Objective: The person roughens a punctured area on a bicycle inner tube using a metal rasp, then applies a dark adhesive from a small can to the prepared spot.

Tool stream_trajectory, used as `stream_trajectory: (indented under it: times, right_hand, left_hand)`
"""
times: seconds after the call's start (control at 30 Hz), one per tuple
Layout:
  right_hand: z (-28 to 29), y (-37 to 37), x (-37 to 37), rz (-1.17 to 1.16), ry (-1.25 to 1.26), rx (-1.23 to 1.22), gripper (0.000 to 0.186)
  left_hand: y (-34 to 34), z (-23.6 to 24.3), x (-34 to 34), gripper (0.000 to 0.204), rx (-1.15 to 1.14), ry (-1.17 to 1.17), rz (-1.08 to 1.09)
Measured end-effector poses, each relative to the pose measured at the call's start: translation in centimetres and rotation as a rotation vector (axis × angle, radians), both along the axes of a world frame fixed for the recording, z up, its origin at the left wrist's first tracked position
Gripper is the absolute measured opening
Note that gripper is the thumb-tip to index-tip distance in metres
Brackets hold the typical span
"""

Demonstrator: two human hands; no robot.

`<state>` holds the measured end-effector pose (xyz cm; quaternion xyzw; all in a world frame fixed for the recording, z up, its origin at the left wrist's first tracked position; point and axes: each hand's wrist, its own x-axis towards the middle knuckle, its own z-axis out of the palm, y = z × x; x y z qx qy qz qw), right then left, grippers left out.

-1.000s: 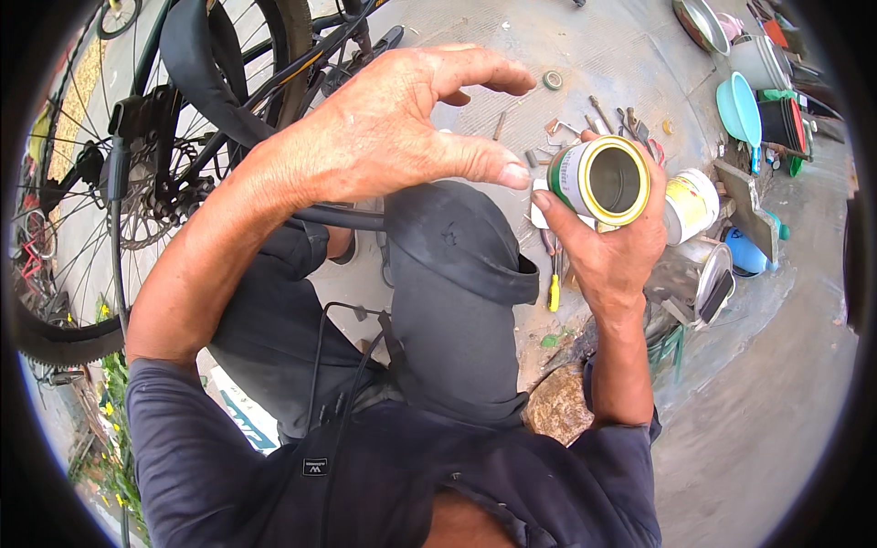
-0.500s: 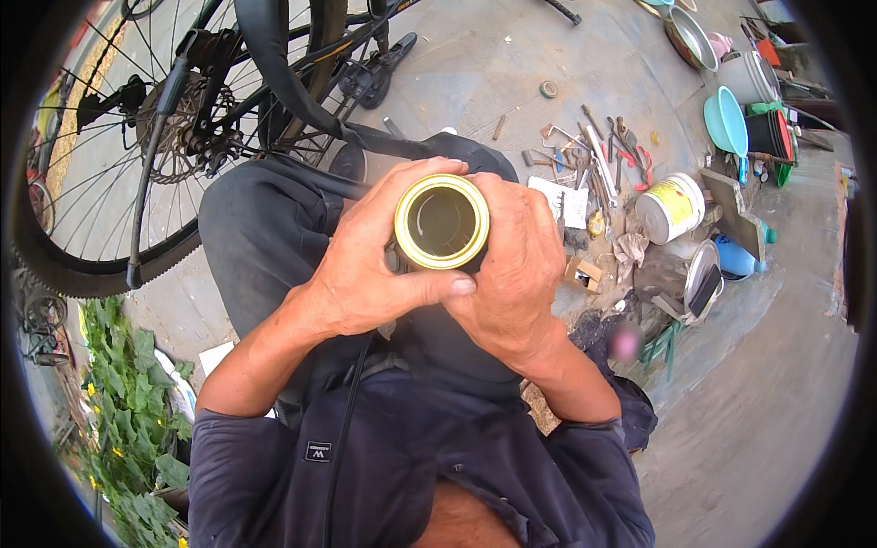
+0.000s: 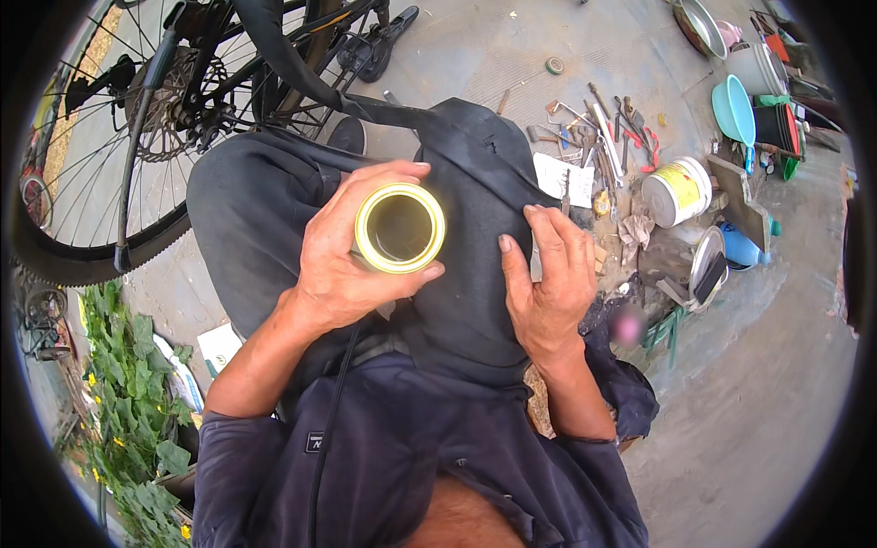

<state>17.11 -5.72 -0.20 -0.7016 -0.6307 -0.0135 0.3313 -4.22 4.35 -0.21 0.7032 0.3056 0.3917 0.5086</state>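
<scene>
My left hand (image 3: 331, 260) is wrapped around a round tin can (image 3: 402, 260) with a bright yellow-gold rim, held above my lap. I look straight down into its dark, open-looking top; how much is inside I cannot tell. My right hand (image 3: 553, 283) is apart from the can, beside my right thigh, with its fingers spread and nothing in them. A flat black rubber band, which looks like a bicycle inner tube (image 3: 384, 111), stretches from the bicycle (image 3: 206, 96) across my right knee. Its far end lies near my right fingertips.
Scattered hand tools (image 3: 607, 132) and a white paper (image 3: 559, 178) lie on the floor to the right. Beyond them are a white-and-yellow bucket (image 3: 671, 194), a turquoise basin (image 3: 731, 111) and a blue bottle (image 3: 742, 245). Leafy plants (image 3: 128, 402) grow at the lower left.
My right hand has let go of the can and moved right and down, its fingers opening. My left hand has shifted slightly left with the can.
</scene>
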Motion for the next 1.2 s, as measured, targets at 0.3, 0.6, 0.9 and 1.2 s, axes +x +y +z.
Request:
stream_trajectory:
  times: [0.3,0.6,0.9,1.2]
  right_hand:
    - [-0.9,1.0,1.5,0.025,-0.129,0.029,0.041]
    - [-0.2,1.8,3.1,0.244,-0.247,0.029,0.034]
    - [-0.7,1.5,3.0,0.325,-0.085,-0.017,0.046]
    - [-0.7,1.3,3.4,0.35,-0.009,-0.054,0.05]
  left_hand:
    - [-0.2,-0.8,0.9,0.072,0.027,0.048,-0.024]
    - [-0.3,-0.4,0.9,0.072,0.08,0.123,-0.061]
    - [-0.7,0.1,2.0,0.075,0.179,0.146,-0.193]
    - [-1.0,0.3,2.9,0.072,0.16,0.203,-0.231]
